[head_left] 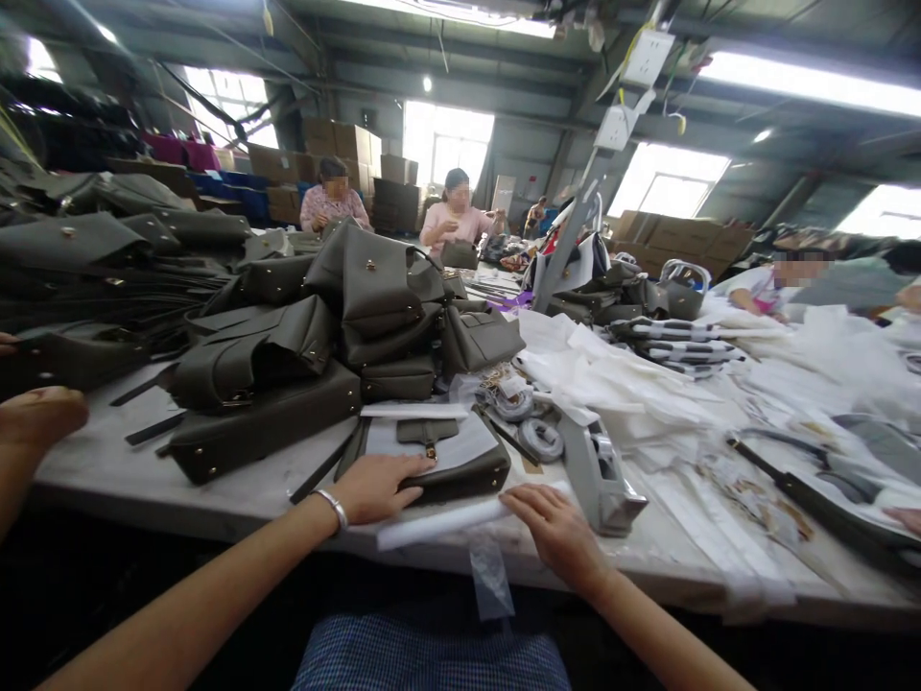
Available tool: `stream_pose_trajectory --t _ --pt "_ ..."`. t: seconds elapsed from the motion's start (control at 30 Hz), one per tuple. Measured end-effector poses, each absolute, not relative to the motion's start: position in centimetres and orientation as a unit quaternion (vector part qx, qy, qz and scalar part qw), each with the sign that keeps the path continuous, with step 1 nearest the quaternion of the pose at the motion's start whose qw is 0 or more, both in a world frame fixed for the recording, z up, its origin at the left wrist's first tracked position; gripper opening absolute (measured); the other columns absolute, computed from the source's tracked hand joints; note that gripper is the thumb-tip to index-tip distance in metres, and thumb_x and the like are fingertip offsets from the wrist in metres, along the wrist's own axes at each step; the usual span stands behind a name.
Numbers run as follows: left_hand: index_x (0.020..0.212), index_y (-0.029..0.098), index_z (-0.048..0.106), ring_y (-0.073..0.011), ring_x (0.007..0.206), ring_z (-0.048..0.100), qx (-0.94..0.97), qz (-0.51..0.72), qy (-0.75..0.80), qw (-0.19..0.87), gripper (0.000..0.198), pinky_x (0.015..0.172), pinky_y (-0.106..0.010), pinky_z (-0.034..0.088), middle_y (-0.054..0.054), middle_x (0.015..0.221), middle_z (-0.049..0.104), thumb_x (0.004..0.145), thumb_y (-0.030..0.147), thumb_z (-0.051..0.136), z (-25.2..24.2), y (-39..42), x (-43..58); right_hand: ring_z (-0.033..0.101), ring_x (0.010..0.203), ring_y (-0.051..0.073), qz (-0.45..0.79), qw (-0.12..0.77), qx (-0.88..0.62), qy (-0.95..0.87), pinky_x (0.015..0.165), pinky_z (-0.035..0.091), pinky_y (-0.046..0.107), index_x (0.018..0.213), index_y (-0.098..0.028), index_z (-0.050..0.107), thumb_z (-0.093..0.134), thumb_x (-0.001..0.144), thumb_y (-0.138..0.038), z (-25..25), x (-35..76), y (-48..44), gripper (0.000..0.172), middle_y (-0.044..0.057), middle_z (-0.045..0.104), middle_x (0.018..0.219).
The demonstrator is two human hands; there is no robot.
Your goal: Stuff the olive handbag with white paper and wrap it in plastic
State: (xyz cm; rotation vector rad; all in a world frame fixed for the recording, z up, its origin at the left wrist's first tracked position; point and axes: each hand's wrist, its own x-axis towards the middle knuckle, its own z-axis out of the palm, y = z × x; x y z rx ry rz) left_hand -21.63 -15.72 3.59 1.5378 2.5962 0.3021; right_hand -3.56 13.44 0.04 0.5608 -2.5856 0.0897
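Note:
A dark olive handbag [471, 467] lies on the table in front of me, with white wrapping on its front and a small flap and metal clasp showing. My left hand [381, 483], wearing a silver bracelet, rests on this bag with its fingers stretched toward the clasp; it is open. At the table's front edge is a white paper roll [446, 523]. The fingers of my right hand [554, 528] curl over the roll's right end, and its thumb is mostly hidden. A clear plastic bag [491, 576] hangs over the edge below the roll.
Many olive handbags [273, 360] are heaped left and behind. Rolled straps [539, 439] and a grey tape dispenser [604, 480] sit to the right, beside white sheets [611, 374]. A slanted metal post [568, 235] rises beyond. Another person's hand [43, 415] is at far left; co-workers sit across.

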Motion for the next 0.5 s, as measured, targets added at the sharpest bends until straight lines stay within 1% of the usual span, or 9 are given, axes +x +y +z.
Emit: stream_pose_trajectory --t 0.1,0.2,0.27,0.33,0.4,0.5 --pt "0.142 0.027 0.05 -0.0276 0.123 0.059 0.513 0.099 0.849 0.073 0.056 0.103 -0.044 0.048 -0.002 0.142 0.056 0.093 0.054 0.048 4.4 -15.6 -21.6 0.06 0.106 0.024 0.03 0.261 0.199 -0.944 0.091 0.048 0.039 0.129 -0.017 0.06 0.046 0.093 -0.009 -1.3 -4.8 11.4 0.04 0.01 0.068 0.12" --pt "0.144 0.026 0.046 -0.0277 0.128 0.055 0.509 0.099 0.852 0.073 0.064 0.106 -0.044 0.046 -0.005 0.145 0.053 0.089 0.056 0.055 4.2 -15.6 -21.2 0.059 0.107 0.023 0.036 0.278 0.189 -0.941 0.09 0.047 0.039 0.128 -0.019 0.062 0.05 0.093 -0.012 -2.0 -7.0 9.4 0.037 0.008 0.068 0.12" --pt "0.145 0.026 0.044 -0.0269 0.132 0.052 0.5 0.102 0.858 0.063 0.066 0.108 -0.043 0.044 -0.005 0.147 0.051 0.086 0.049 0.062 3.6 -15.6 -20.8 0.058 0.106 0.023 0.041 0.294 0.173 -0.939 0.09 0.046 0.039 0.125 -0.021 0.064 0.051 0.092 -0.013 -2.3 -8.4 8.2 0.036 0.008 0.068 0.118" --pt "0.146 0.028 0.043 -0.0262 0.133 0.051 0.486 0.104 0.866 0.049 0.065 0.109 -0.043 0.044 -0.005 0.148 0.05 0.086 0.038 0.065 2.8 -15.5 -20.5 0.057 0.104 0.023 0.046 0.317 0.153 -0.935 0.088 0.046 0.039 0.121 -0.022 0.066 0.052 0.092 -0.013 -2.8 -9.3 7.4 0.034 0.008 0.069 0.114" --pt "0.146 0.03 0.043 -0.0268 0.134 0.05 0.47 0.106 0.876 0.032 0.061 0.109 -0.046 0.043 -0.004 0.149 0.049 0.088 0.029 0.062 1.9 -15.4 -20.1 0.057 0.101 0.023 0.052 0.335 0.144 -0.93 0.086 0.046 0.039 0.119 -0.023 0.067 0.052 0.093 -0.013 -3.3 -9.7 7.1 0.031 0.008 0.069 0.112" --pt "0.145 0.03 0.044 -0.0283 0.137 0.046 0.45 0.106 0.887 0.003 0.057 0.111 -0.052 0.04 -0.005 0.15 0.047 0.091 0.019 0.056 0.4 -15.2 -19.4 0.058 0.101 0.021 0.059 0.329 0.186 -0.924 0.087 0.048 0.036 0.12 -0.021 0.066 0.052 0.094 -0.011 -3.5 -9.4 7.7 0.032 0.008 0.069 0.11"
